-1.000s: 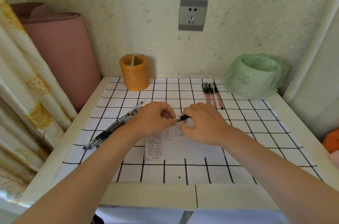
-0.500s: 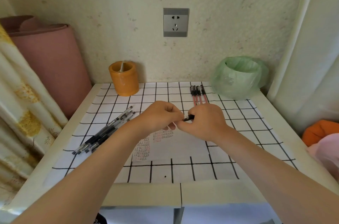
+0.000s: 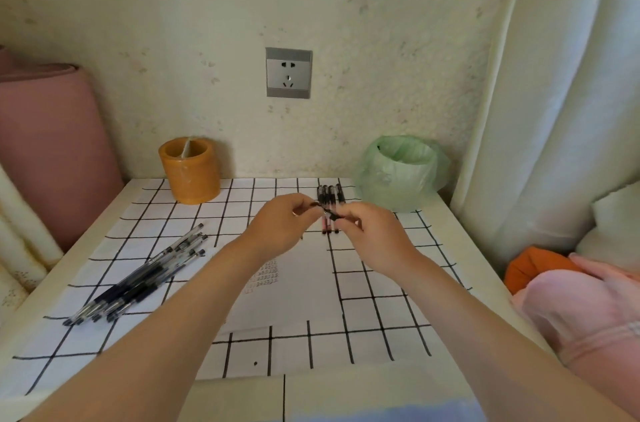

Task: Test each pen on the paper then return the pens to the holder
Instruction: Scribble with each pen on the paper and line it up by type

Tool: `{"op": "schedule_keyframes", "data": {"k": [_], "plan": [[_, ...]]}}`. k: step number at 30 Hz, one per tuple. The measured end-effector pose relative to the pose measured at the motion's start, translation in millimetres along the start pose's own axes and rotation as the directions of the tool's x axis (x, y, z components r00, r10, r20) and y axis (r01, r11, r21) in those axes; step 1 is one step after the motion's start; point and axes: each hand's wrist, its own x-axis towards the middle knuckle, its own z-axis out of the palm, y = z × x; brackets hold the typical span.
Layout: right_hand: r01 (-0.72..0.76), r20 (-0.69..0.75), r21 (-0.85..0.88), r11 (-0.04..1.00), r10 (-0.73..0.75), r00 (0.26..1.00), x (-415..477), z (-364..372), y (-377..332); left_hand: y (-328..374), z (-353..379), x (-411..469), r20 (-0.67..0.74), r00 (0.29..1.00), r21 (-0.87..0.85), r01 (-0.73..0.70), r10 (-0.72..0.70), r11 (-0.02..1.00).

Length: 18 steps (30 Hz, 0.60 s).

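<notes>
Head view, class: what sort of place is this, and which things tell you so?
Probably a small desk corner at home: a wall socket above a table with a checked cloth, a bag-lined bin, and a curtain.

The left grip [image 3: 280, 224] and right grip [image 3: 372, 231] pinch one dark pen [image 3: 329, 213] between them above the paper [image 3: 298, 283]; a bundle of pens [image 3: 138, 279] lies left on the counter [image 3: 467, 255].

Grey wall socket [image 3: 288, 72] on far speckled wall. Pink roll [image 3: 52, 151] upright far left, patterned curtain [image 3: 14, 248] just in front of it. Green bag-lined bin [image 3: 401, 172] at far right of the table [image 3: 235, 397]. White grid cloth [image 3: 381, 317] covers the tabletop. White curtain [image 3: 554, 110] at right; orange fabric [image 3: 530, 266] and pink fabric [image 3: 571, 311] touching, below it.
</notes>
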Motion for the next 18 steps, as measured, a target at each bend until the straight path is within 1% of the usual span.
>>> {"op": "schedule_keyframes", "data": {"k": [3, 5, 7, 9, 10, 12, 14, 15, 18], "plan": [[-0.073, -0.128, 0.083, 0.994, 0.083, 0.988, 11.8, -20.9, 6.7, -5.5, 10.6, 6.9, 0.046, 0.998, 0.114, -0.045, 0.040, 0.992], [-0.094, -0.203, 0.108, 0.990, 0.115, 0.972, 25.9, -34.6, 6.8, -8.9, 16.8, 11.2, 0.091, 0.994, 0.206, -0.070, 0.053, 0.976], [-0.076, -0.260, 0.107, 0.991, 0.101, 0.960, 44.2, -49.4, 4.8, -12.7, 22.1, 16.2, 0.138, 0.990, 0.302, -0.082, 0.042, 0.950], [-0.046, -0.310, 0.131, 0.990, 0.085, 0.947, 65.5, -65.7, 3.3, -18.2, 26.0, 18.6, 0.180, 0.983, 0.422, -0.090, 0.014, 0.902], [-0.034, -0.336, 0.131, 0.991, 0.077, 0.939, 76.7, -74.3, 2.4, -21.2, 27.2, 18.8, 0.197, 0.980, 0.460, -0.089, -0.004, 0.884], [-0.026, -0.387, 0.078, 0.997, 0.055, 0.921, 97.5, -89.3, 1.8, -27.8, 28.1, 19.9, 0.225, 0.973, 0.482, -0.073, -0.043, 0.873], [-0.032, -0.396, 0.033, 0.999, 0.042, 0.917, 115.4, -98.8, 4.5, -32.2, 27.1, 20.9, 0.235, 0.970, 0.479, -0.055, -0.068, 0.876], [-0.045, -0.375, 0.002, 0.999, 0.042, 0.926, 122.9, -101.4, 7.0, -33.1, 26.7, 21.4, 0.234, 0.970, 0.472, -0.050, -0.071, 0.880], [-0.088, -0.259, -0.187, 0.979, 0.037, 0.965, 139.5, -102.2, 20.6, -34.5, 27.4, 23.5, 0.230, 0.971, 0.462, -0.054, -0.061, 0.885]]}}
